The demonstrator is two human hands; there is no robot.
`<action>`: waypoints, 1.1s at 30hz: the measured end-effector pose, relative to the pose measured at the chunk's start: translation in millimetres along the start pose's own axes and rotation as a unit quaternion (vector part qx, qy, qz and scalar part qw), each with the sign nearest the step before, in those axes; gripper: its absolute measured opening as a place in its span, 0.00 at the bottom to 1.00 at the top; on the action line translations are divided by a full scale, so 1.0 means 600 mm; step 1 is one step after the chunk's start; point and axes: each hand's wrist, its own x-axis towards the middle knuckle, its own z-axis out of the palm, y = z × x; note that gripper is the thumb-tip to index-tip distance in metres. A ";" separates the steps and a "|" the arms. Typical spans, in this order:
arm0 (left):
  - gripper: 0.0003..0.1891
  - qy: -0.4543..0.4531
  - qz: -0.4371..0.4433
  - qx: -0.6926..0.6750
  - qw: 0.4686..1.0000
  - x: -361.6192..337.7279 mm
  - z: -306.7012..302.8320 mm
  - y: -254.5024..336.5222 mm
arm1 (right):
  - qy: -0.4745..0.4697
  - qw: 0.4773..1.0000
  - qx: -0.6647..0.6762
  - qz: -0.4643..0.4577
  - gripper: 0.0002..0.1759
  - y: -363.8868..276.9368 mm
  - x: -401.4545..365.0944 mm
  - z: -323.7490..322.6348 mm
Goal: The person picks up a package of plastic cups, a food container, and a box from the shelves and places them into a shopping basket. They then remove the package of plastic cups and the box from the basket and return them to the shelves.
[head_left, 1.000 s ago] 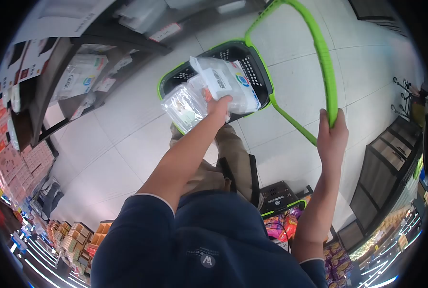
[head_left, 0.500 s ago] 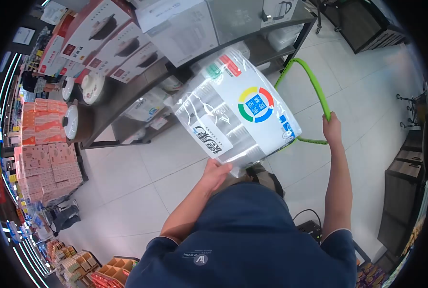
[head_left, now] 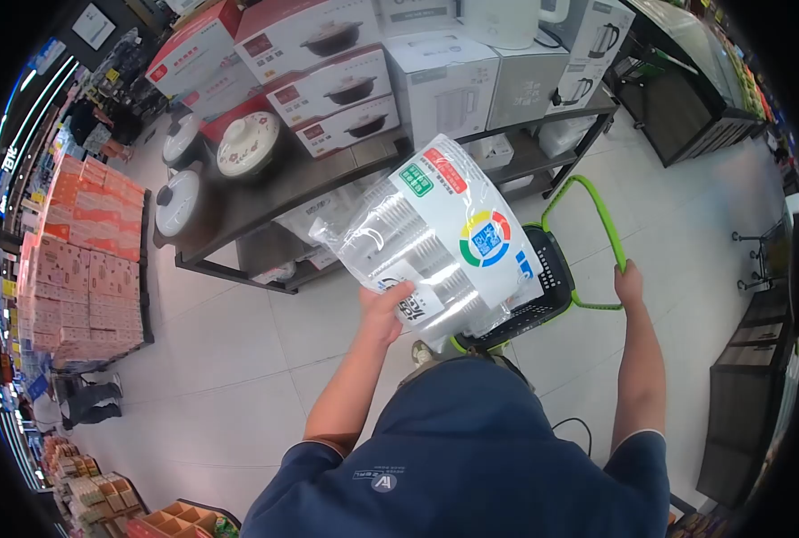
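A clear plastic bag holds a pack of stacked plastic cups (head_left: pixel 417 260), with a white printed panel and a coloured ring on its front. My left hand (head_left: pixel 383 309) grips its lower left edge, thumb on the front. Partly behind the pack is a black shopping basket (head_left: pixel 554 269) with a green rim. Out to the right, my right hand (head_left: pixel 630 283) is closed around the basket's green handle (head_left: pixel 607 220), which stands up and leans to the right. The pack covers much of the basket's opening, so its contents are hidden.
Ahead is a dark display shelf (head_left: pixel 328 179) with boxed cookware (head_left: pixel 305 36), lidded pots (head_left: pixel 247 143) and a kettle box (head_left: pixel 444 85). Pink cartons (head_left: pixel 86 296) are stacked at left. A dark cabinet (head_left: pixel 745 394) stands at right. Another person (head_left: pixel 90 402) is at the far left.
The pack has moved slightly down, and more of the basket shows behind it. My right hand and the handle are lower in view. The shelf looks lower and further right as the view shifts.
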 end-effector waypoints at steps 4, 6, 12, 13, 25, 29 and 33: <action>0.24 -0.029 -0.035 0.087 0.995 0.012 -0.043 0.088 | -0.007 1.000 0.002 -0.006 0.13 -0.022 -0.021 0.016; 0.23 -0.055 -0.051 0.141 0.987 0.025 -0.055 0.140 | -0.013 0.999 0.011 -0.038 0.13 -0.025 -0.025 0.026; 0.27 -0.178 -0.121 0.274 0.937 0.039 -0.070 0.310 | -0.023 0.995 0.008 -0.099 0.13 -0.021 -0.008 0.040; 0.28 -0.194 -0.124 0.293 0.928 0.033 -0.064 0.334 | -0.028 0.994 0.002 -0.102 0.13 -0.006 0.005 0.049; 0.40 -0.294 -0.343 0.328 0.830 -0.036 -0.053 0.280 | -0.037 0.995 0.018 -0.095 0.13 0.005 0.020 0.020; 0.43 -0.224 -0.364 0.300 0.853 -0.036 -0.052 0.271 | -0.080 0.995 0.063 -0.025 0.14 0.001 0.008 0.001; 0.45 -0.288 -0.376 0.162 0.866 -0.050 -0.077 0.277 | -0.038 0.993 0.041 -0.106 0.14 0.048 0.036 0.031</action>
